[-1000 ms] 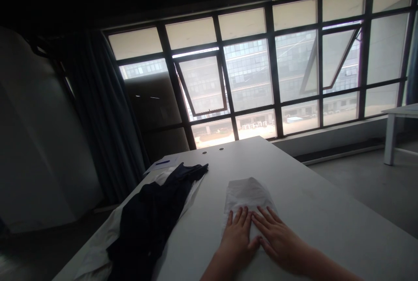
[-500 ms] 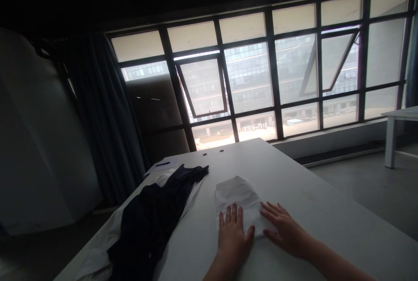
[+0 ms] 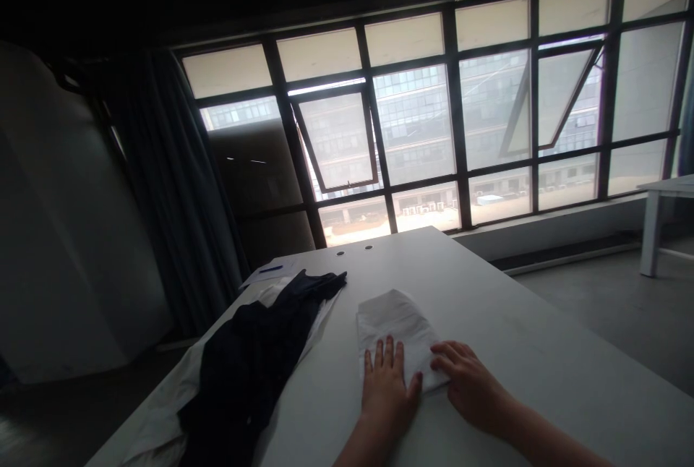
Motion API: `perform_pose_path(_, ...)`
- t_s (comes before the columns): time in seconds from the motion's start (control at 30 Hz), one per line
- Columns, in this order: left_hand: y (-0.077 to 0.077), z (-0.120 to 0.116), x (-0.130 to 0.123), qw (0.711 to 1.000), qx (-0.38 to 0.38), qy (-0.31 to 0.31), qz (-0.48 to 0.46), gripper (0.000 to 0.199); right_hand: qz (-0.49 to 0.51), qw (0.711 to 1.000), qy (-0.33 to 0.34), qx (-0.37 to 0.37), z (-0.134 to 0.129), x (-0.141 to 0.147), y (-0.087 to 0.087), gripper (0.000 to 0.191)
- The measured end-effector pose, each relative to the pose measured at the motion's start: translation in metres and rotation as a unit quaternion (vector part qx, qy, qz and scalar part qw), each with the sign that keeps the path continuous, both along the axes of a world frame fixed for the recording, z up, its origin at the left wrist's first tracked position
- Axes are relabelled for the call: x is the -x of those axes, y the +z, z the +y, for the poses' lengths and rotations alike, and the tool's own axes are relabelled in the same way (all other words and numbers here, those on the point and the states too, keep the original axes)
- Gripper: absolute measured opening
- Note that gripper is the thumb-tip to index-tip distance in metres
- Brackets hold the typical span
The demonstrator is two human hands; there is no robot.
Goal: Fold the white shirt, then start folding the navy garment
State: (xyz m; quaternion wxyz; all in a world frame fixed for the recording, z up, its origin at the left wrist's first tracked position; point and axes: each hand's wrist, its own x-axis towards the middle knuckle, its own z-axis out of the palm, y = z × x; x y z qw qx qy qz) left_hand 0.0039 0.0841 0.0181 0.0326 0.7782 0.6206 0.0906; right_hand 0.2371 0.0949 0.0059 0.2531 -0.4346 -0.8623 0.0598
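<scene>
A folded white cloth (image 3: 393, 322) lies on the white table (image 3: 488, 308), a little right of centre. My left hand (image 3: 387, 380) rests flat on its near part, fingers spread and pointing away from me. My right hand (image 3: 469, 379) sits at the cloth's right edge, fingers slightly curled and touching its near corner. Neither hand lifts the cloth. To the left lies a crumpled dark navy garment (image 3: 249, 358) on top of a white garment (image 3: 163, 409), and neither hand touches them.
A sheet of paper with a blue pen (image 3: 270, 271) lies at the table's far left corner, with several small holes in the surface nearby. The table's right edge drops to a grey floor. Beyond are a large window, a dark curtain and a white side table (image 3: 664, 189).
My right hand has moved off the top of the cloth to its right edge. The cloth now looks narrower and sits further left, with my left hand still on it.
</scene>
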Motion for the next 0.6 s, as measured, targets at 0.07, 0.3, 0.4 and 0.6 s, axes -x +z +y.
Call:
perform_pose_path(0.07, 0.001, 0.000, -0.001, 1.000, 0.002, 0.000, -0.006, 0.078, 0.002, 1.000, -0.023, -0.001, 0.001, 0.001, -0.004, 0.059)
perform_pose_path(0.3, 0.000, 0.001, -0.002, 1.000, 0.005, -0.002, -0.010, 0.077, 0.023, 0.998, -0.051, 0.005, 0.006, -0.004, -0.011, 0.046)
perform_pose_path(0.4, -0.001, 0.002, -0.001, 1.000, 0.000, -0.001, -0.005, 0.076, 0.032, 0.997, -0.064, 0.012, 0.010, -0.005, -0.016, 0.046)
perform_pose_path(0.6, -0.002, 0.002, -0.001, 1.000, 0.001, 0.001, -0.009, 0.077, 0.041, 0.998, -0.038, 0.035, 0.013, -0.001, -0.016, 0.052)
